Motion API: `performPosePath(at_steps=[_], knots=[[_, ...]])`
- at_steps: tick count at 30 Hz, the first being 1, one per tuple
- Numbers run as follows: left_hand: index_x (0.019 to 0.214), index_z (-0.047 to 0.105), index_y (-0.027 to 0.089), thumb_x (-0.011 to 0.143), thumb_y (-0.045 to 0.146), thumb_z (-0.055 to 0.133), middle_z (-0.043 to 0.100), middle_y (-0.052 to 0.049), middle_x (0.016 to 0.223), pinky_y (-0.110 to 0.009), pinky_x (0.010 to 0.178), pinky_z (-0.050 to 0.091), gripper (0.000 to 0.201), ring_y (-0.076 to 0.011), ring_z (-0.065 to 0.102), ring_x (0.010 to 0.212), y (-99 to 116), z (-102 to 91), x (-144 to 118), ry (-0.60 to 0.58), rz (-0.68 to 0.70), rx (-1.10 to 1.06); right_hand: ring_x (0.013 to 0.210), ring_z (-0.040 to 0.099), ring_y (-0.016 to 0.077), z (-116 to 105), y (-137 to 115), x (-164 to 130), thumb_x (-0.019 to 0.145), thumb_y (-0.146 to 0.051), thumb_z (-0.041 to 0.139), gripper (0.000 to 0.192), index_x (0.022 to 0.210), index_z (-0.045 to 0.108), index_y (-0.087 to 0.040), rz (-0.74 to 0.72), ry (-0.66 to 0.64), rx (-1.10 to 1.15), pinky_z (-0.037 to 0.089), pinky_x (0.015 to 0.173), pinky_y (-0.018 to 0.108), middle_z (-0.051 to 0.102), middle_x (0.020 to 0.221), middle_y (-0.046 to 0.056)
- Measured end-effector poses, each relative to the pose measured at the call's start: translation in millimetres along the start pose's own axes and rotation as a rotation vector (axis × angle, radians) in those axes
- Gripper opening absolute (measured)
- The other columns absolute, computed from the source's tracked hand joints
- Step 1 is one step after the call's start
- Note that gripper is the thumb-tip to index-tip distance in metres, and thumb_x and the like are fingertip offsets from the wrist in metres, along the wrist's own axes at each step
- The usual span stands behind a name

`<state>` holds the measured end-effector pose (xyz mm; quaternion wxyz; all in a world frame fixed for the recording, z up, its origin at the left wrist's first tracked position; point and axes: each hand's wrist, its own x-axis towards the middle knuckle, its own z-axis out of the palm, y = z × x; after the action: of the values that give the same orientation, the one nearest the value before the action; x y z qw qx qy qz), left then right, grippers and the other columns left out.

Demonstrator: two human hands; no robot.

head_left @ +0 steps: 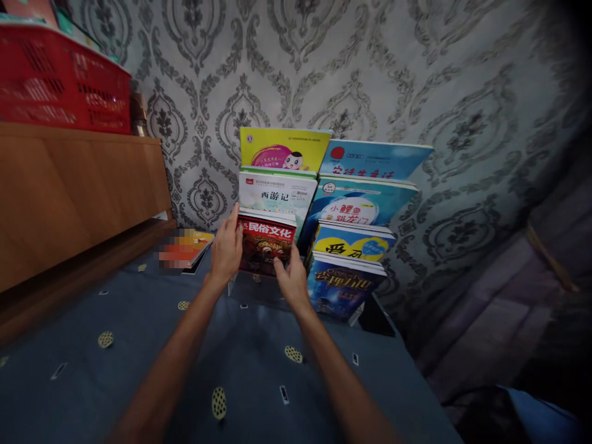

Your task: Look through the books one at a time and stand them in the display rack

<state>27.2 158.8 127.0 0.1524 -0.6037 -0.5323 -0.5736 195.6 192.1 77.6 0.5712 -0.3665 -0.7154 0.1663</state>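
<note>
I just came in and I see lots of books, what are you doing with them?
A person has both hands on a red book at the front of a tiered clear book stand. The left hand grips the book's left edge and the right hand holds its lower right corner. Behind it stand a white book and a yellow book, with four blue books stepped up in the row beside them. The stand sits on a blue patterned cloth, near a red basket on a wooden cabinet.

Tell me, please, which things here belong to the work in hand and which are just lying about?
In hand: red book, gripped by left hand and right hand; tiered book stand with other books.
Lying about: red basket, magazines on bedspread.
</note>
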Motion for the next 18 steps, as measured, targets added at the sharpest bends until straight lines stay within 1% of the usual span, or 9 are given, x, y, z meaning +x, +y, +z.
performPosePath(at_steps=[3,5,7,12,15,18], knots=[[0.153,0.041,0.02,0.106,0.038,0.027,0.062,-0.016,0.133,-0.045,0.105,0.047,0.052,-0.0293,0.06,0.123,3.7,-2.1,7.7,-0.027,-0.021,0.127,0.125,0.059,0.0301,-0.1,0.4,-0.5,0.089,-0.027,0.05,0.069,0.155,0.035,-0.014,-0.012,-0.005,-0.034,0.048,0.106,0.05,0.061,0.139,0.014],[0.151,0.044,0.019,0.106,0.038,0.027,0.065,-0.015,0.127,-0.043,0.101,0.048,0.052,-0.0288,0.063,0.116,4.1,-1.0,10.3,-0.031,-0.033,0.168,0.12,0.062,0.0304,-0.2,1.1,-0.8,0.089,-0.026,0.05,0.071,0.156,0.033,-0.014,-0.01,-0.011,-0.063,0.051,0.102,0.05,0.062,0.137,0.014],[0.151,0.045,0.019,0.107,0.038,0.027,0.066,-0.014,0.124,-0.041,0.1,0.048,0.051,-0.0279,0.063,0.114,3.7,1.3,11.5,-0.026,-0.034,0.179,0.116,0.063,0.0303,0.1,1.6,-1.1,0.088,-0.026,0.05,0.072,0.157,0.032,-0.014,-0.009,-0.006,-0.078,0.052,0.1,0.049,0.062,0.138,0.014],[0.15,0.046,0.019,0.106,0.038,0.028,0.065,-0.015,0.125,-0.042,0.099,0.049,0.051,-0.0281,0.063,0.113,2.3,6.4,12.0,-0.002,-0.032,0.162,0.114,0.063,0.0302,1.9,1.6,-2.3,0.089,-0.025,0.048,0.073,0.158,0.029,-0.014,-0.03,0.001,-0.082,0.052,0.099,0.05,0.06,0.14,0.016],[0.149,0.047,0.02,0.106,0.037,0.03,0.065,-0.015,0.127,-0.043,0.101,0.048,0.049,-0.0286,0.062,0.116,0.9,8.4,11.7,0.015,-0.03,0.121,0.111,0.064,0.0305,2.0,2.9,-3.3,0.09,-0.027,0.047,0.073,0.159,0.027,-0.013,-0.015,-0.009,-0.089,0.052,0.098,0.051,0.061,0.139,0.018],[0.149,0.047,0.021,0.106,0.035,0.033,0.063,-0.015,0.132,-0.044,0.104,0.047,0.047,-0.0286,0.061,0.121,-3.2,13.1,10.4,0.038,-0.035,0.055,0.113,0.064,0.0294,0.9,6.6,-4.0,0.09,-0.029,0.047,0.074,0.16,0.025,-0.016,-0.037,-0.021,-0.103,0.053,0.098,0.049,0.057,0.143,0.016]])
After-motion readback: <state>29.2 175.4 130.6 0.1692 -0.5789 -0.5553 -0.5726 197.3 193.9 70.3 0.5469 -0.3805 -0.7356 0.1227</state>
